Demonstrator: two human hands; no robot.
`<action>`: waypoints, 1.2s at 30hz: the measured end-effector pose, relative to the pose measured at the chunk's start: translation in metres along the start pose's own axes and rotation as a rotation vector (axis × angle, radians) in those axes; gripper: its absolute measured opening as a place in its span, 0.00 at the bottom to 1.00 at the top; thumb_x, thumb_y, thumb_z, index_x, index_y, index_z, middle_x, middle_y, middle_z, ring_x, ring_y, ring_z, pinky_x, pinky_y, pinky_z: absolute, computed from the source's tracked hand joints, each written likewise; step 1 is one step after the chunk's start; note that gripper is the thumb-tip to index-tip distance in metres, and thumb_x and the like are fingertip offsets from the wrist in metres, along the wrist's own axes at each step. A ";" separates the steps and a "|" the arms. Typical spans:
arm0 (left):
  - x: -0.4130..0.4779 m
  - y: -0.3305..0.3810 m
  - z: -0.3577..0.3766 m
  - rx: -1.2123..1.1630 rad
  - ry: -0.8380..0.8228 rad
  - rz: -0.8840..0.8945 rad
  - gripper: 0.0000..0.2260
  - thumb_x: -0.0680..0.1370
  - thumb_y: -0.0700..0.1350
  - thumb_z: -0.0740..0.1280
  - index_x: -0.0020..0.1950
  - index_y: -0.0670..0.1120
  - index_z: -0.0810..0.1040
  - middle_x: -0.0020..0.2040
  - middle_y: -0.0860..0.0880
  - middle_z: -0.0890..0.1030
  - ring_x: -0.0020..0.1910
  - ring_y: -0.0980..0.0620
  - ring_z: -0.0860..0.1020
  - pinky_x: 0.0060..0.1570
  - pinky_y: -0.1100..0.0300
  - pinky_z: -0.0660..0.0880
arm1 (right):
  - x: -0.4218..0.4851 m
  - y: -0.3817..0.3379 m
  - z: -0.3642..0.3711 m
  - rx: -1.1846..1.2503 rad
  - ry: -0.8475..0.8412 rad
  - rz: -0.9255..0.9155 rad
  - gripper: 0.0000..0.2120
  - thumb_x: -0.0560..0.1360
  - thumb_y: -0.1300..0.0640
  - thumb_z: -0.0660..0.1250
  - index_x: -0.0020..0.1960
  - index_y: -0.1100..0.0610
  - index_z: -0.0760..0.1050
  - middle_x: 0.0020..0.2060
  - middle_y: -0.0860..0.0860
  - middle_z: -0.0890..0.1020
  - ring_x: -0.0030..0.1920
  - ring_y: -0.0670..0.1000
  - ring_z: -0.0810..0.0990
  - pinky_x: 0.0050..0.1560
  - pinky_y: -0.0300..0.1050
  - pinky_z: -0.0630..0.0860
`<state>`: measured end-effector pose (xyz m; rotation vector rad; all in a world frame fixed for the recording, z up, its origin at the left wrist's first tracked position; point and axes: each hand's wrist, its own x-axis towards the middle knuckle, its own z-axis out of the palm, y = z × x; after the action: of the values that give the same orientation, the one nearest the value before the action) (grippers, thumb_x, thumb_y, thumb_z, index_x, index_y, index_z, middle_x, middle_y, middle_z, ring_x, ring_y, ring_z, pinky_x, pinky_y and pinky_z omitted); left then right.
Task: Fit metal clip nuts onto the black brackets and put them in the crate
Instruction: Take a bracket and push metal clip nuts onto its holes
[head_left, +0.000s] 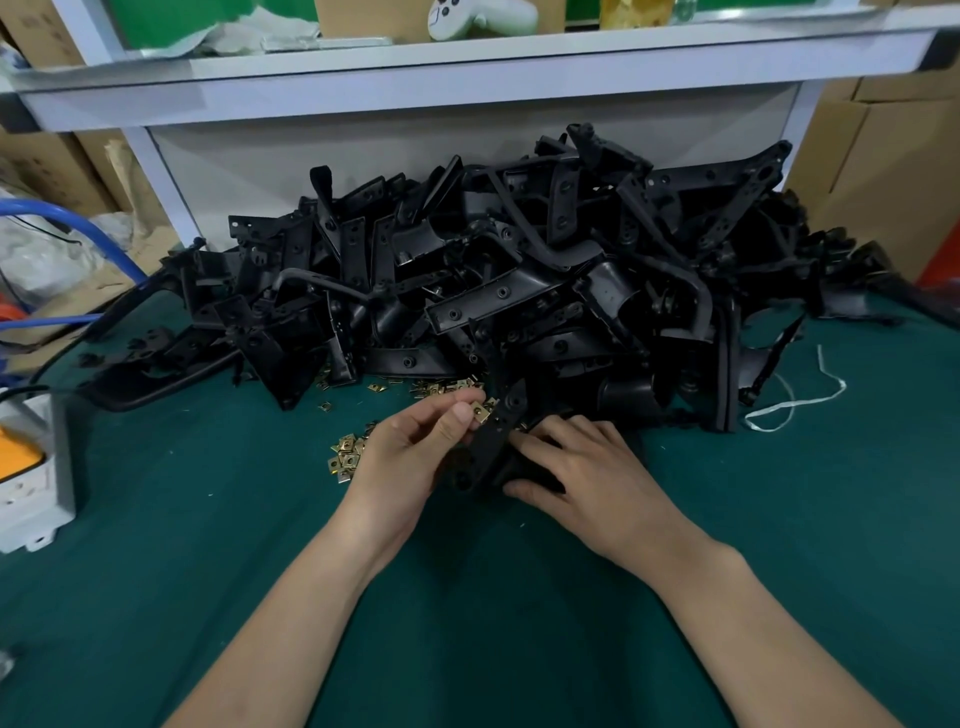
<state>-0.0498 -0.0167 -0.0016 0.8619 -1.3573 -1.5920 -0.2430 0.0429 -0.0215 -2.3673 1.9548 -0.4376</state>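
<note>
1. Both forearms reach over the green table from the near edge.
2. The right hand curls its fingers and thumb round the near end of a black bracket.
3. The bracket's long axis runs from near-left to far-right, its far end pointing at the pile of brackets.
4. The left hand pinches a clip nut between thumb and forefinger, against the bracket's left edge.
5. Loose clip nuts lie just left of that hand.
</note>
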 end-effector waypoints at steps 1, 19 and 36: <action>0.000 0.000 0.000 0.004 0.001 0.001 0.13 0.75 0.51 0.70 0.56 0.51 0.86 0.48 0.46 0.83 0.55 0.47 0.81 0.67 0.46 0.74 | 0.000 0.000 0.000 0.002 0.002 -0.002 0.30 0.78 0.34 0.51 0.75 0.45 0.68 0.62 0.44 0.73 0.61 0.48 0.69 0.62 0.44 0.60; 0.000 0.003 0.003 -0.126 0.078 -0.112 0.13 0.75 0.55 0.70 0.44 0.44 0.80 0.40 0.50 0.81 0.39 0.54 0.78 0.47 0.58 0.75 | -0.001 0.000 0.001 0.046 0.042 -0.005 0.28 0.78 0.35 0.55 0.73 0.47 0.71 0.59 0.45 0.75 0.59 0.48 0.70 0.60 0.42 0.59; -0.002 0.001 0.006 -0.060 0.020 -0.022 0.10 0.73 0.47 0.72 0.54 0.50 0.86 0.55 0.45 0.86 0.57 0.49 0.83 0.62 0.53 0.77 | -0.001 0.000 0.002 0.060 0.053 -0.008 0.26 0.79 0.37 0.59 0.73 0.48 0.72 0.59 0.45 0.77 0.59 0.50 0.71 0.58 0.43 0.60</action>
<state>-0.0543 -0.0122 0.0005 0.8576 -1.2832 -1.6287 -0.2433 0.0433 -0.0234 -2.3508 1.9253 -0.5567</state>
